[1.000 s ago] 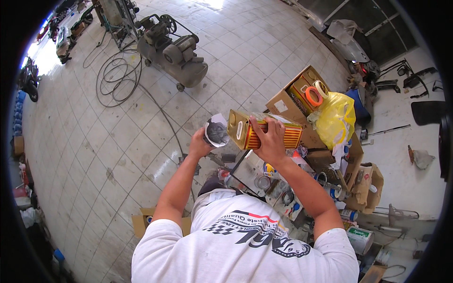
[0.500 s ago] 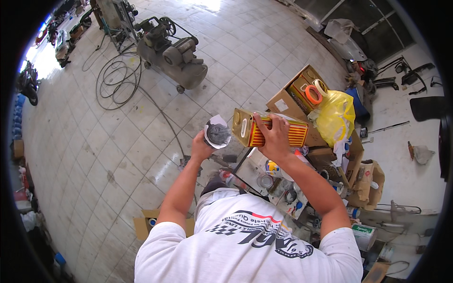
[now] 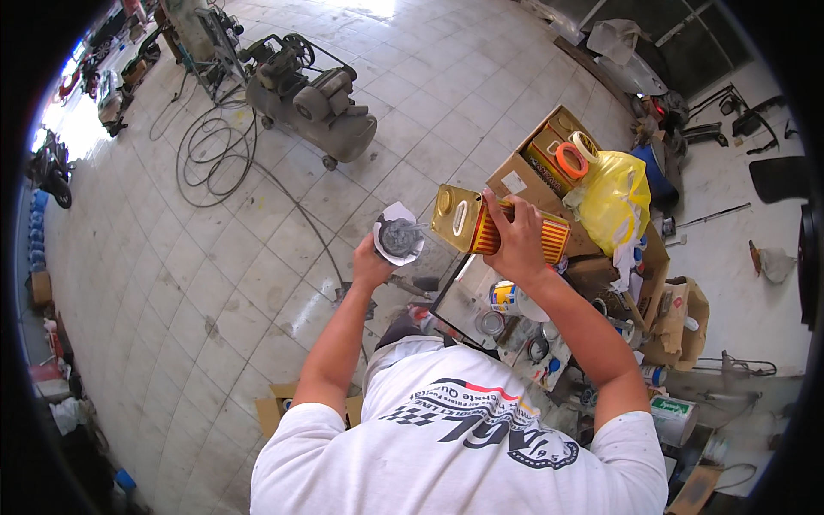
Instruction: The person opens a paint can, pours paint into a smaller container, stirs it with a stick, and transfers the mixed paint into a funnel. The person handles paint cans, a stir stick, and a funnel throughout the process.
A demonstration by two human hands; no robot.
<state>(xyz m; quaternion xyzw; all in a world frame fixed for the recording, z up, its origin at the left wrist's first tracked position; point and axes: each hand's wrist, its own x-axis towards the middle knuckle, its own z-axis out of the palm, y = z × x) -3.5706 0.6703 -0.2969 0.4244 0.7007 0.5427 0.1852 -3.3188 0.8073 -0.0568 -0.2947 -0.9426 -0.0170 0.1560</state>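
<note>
My right hand (image 3: 518, 245) grips a rectangular gold metal can (image 3: 481, 227) with red and yellow stripes, held on its side with its handle end toward the left. My left hand (image 3: 371, 264) holds up a white paper cone funnel (image 3: 399, 239) with a dark grey inside, just left of the can's top. A thin stream seems to pass from the can to the funnel. Both hands are raised over a cluttered low table (image 3: 468, 296).
An open cardboard box (image 3: 528, 176) with tape rolls and a yellow plastic bag (image 3: 614, 202) sit behind the can. Small tins and jars crowd the table. A grey air compressor (image 3: 313, 103) and coiled hoses (image 3: 210, 150) lie on the tiled floor at upper left.
The can has tipped further, its left end lower toward the funnel. Both hands have shifted slightly right and down in view.
</note>
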